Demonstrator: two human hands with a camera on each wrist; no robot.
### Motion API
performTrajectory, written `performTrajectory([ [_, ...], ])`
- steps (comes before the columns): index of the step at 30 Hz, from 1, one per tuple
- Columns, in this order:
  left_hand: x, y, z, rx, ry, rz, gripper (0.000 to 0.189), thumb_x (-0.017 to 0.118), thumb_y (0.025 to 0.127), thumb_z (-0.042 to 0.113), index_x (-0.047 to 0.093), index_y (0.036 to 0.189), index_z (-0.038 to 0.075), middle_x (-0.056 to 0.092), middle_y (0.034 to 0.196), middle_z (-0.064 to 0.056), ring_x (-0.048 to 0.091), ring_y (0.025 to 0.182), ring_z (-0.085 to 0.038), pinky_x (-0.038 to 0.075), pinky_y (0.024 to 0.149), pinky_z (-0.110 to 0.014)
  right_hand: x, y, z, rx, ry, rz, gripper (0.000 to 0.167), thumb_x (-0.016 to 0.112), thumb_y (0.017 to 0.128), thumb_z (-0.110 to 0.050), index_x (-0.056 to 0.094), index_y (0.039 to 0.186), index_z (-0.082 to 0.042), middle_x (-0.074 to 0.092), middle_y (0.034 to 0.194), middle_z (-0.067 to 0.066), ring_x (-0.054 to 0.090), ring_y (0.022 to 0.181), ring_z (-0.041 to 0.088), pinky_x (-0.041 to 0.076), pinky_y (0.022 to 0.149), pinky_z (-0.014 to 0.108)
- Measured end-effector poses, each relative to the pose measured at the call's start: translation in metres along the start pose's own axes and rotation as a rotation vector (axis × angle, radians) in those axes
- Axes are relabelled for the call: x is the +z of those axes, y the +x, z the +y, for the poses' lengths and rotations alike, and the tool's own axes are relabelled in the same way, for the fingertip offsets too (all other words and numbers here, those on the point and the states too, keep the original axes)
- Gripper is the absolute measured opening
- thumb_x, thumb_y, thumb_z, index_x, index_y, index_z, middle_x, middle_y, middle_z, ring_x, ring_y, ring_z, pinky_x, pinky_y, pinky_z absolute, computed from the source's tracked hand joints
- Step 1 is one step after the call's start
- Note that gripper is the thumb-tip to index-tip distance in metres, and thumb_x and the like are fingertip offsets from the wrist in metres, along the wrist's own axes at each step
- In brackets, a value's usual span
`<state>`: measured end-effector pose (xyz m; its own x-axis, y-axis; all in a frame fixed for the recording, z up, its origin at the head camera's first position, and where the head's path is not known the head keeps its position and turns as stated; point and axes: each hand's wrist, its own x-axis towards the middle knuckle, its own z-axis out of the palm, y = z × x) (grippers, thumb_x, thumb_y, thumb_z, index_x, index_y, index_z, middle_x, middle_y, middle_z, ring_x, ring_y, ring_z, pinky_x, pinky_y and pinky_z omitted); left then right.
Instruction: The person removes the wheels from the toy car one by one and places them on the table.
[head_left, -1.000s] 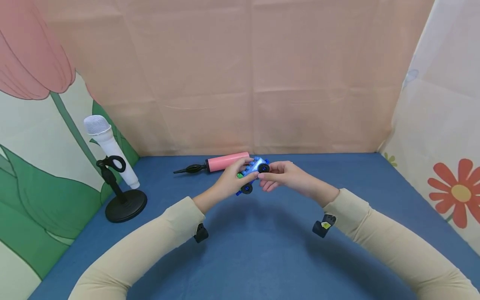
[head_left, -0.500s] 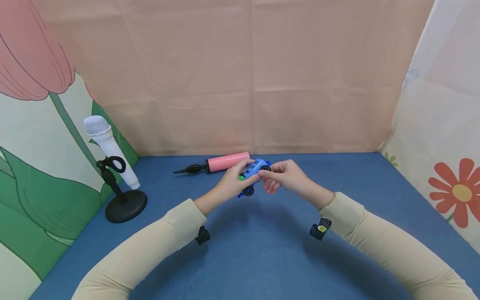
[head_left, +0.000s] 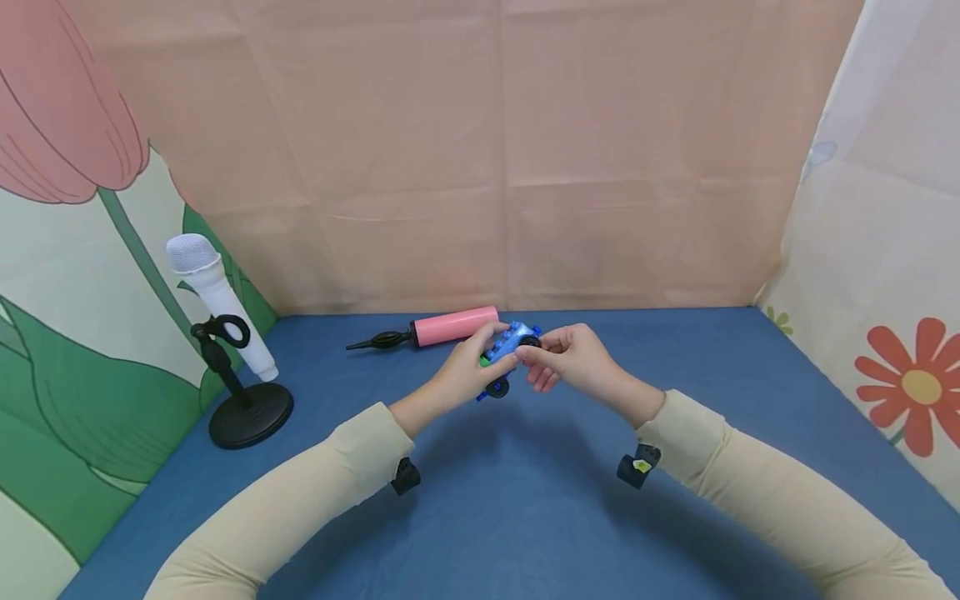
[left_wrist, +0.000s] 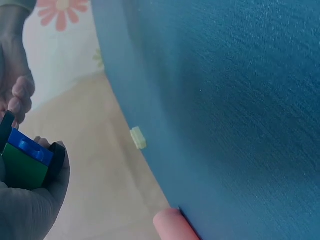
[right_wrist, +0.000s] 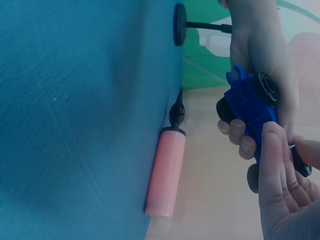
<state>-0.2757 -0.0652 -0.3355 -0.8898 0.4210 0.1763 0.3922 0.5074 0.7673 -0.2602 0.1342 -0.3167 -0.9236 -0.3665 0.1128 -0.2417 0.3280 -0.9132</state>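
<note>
A small blue toy car (head_left: 516, 338) with black wheels and a green part is held above the table, tilted. My left hand (head_left: 456, 372) grips its body from the left, thumb on the near side. From the right, my right hand (head_left: 581, 360) pinches a black wheel (head_left: 529, 341) between thumb and fingers. The right wrist view shows the blue underside (right_wrist: 248, 104) with a hook-like end, and left-hand fingers curled round it. In the left wrist view, a green block (left_wrist: 24, 167) and blue studs show above the left palm.
Behind the left hand lies a pink hand pump (head_left: 456, 326) with a black nozzle, near the blue table's (head_left: 495, 517) back edge. At left a white microphone (head_left: 222, 292) leans in a black stand (head_left: 251, 414). Printed cloth walls enclose the sides and back.
The toy car has shifted slightly to the right and down in the head view, with the left hand. My right forearm has moved a little left; the right fingers stay at the wheel.
</note>
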Motion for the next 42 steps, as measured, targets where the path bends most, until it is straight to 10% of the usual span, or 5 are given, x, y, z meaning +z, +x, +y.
performTrajectory([
  [42, 0.0033, 0.0043, -0.0095, -0.016, 0.028, -0.053, 0.056, 0.058, 0.097, 0.036, 0.036, 0.144, 0.013, 0.057, 0.134, -0.016, 0.063, 0.112, -0.027, 0.054, 0.091, -0.043, 0.0013, 0.0007, 0.0099, 0.046, 0.031, 0.008, 0.035, 0.073, 0.087, -0.028, 0.067, 0.081, 0.006, 0.073, 0.076, 0.016, 0.072, 0.068, 0.028, 0.059, 0.065, 0.041],
])
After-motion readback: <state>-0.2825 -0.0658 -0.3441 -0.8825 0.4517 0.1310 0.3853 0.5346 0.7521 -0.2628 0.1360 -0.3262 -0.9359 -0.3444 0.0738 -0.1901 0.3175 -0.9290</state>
